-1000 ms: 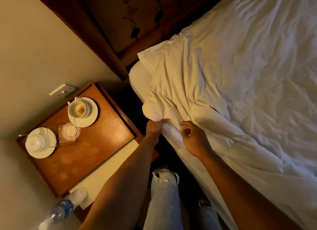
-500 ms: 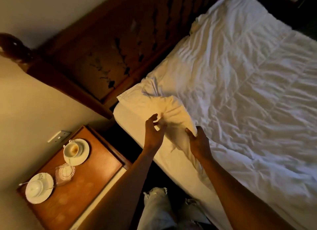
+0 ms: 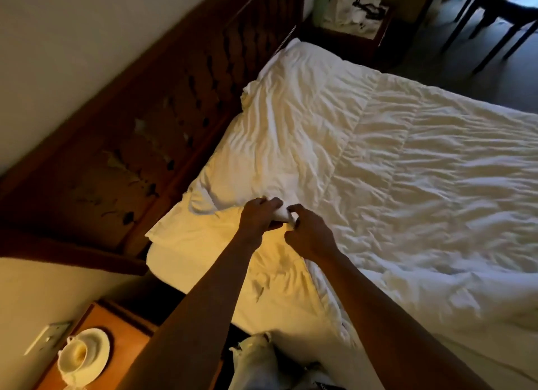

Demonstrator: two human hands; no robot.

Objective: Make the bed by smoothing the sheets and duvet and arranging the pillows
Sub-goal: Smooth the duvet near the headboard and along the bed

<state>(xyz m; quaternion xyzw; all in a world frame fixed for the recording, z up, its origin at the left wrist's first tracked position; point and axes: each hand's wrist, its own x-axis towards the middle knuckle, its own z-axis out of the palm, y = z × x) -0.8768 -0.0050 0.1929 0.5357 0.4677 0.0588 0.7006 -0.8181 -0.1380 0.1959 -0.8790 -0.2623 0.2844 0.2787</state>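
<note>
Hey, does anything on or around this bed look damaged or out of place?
Yes. The dark wooden headboard shows pale chipped patches across its panels. The white duvet is heavily wrinkled, and its corner is bunched where both hands grip it.

Your white duvet (image 3: 393,162) lies spread over the bed, heavily creased, its quilted seams running across it. Its near corner by the headboard end is bunched up into a fold, lifted off the pale sheet (image 3: 203,261), which shows bare along the mattress edge and corner below it.
</note>
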